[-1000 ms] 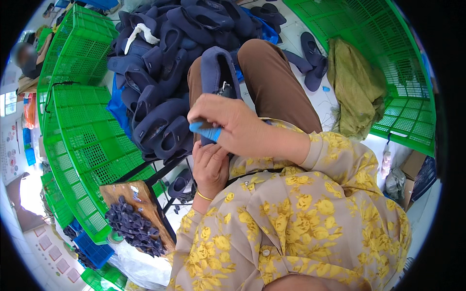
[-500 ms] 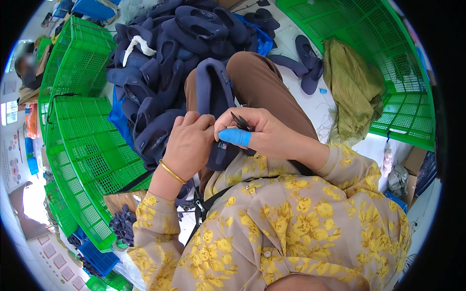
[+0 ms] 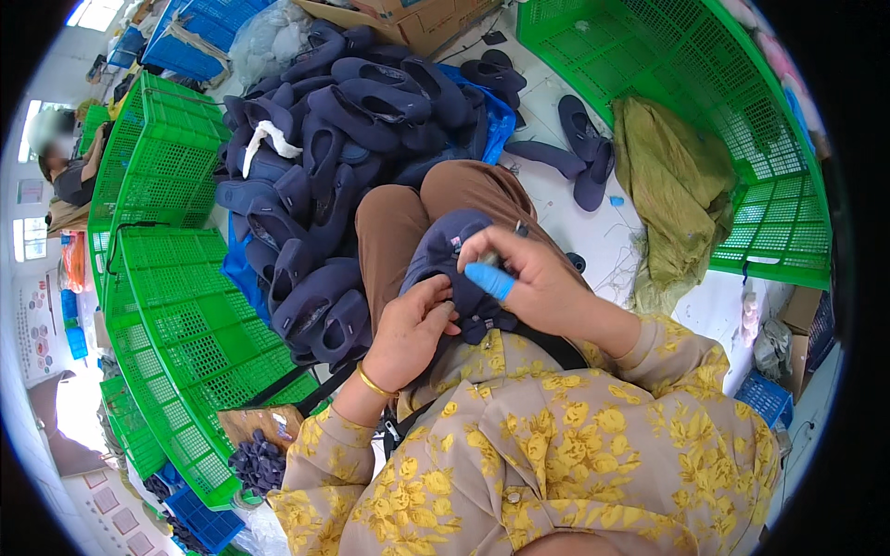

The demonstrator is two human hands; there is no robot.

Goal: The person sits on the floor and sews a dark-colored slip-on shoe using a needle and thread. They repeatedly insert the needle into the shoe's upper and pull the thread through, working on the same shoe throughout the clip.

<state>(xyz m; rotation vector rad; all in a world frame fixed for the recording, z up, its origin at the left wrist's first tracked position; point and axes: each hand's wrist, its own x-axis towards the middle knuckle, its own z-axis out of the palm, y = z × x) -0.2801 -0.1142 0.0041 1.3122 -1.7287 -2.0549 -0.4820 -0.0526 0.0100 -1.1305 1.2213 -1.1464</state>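
A navy slip-on shoe (image 3: 438, 245) lies on my lap, turned so that much of its opening is hidden. My left hand (image 3: 408, 338), with a gold bangle at the wrist, grips the shoe's near left side, thumb and fingers pressed together. Over the shoe's right side is my right hand (image 3: 538, 287), its thumb wrapped in blue tape. Its curled fingers hold small dark thread snips (image 3: 489, 261), mostly covered by the hand.
Ahead, a big pile of navy shoes (image 3: 371, 102) rests on blue sheeting, with a white strip (image 3: 269, 144) on top. Green plastic crates (image 3: 185, 315) stand left, another (image 3: 686, 74) at right beside an olive sack (image 3: 672, 176). Loose shoes (image 3: 589, 153) lie on the floor. A person (image 3: 69, 171) is at far left.
The shoe has been turned and lowered toward my body. My hands have moved apart, the right one rightward, and the snips' blades no longer show clearly. The view has shifted a little.
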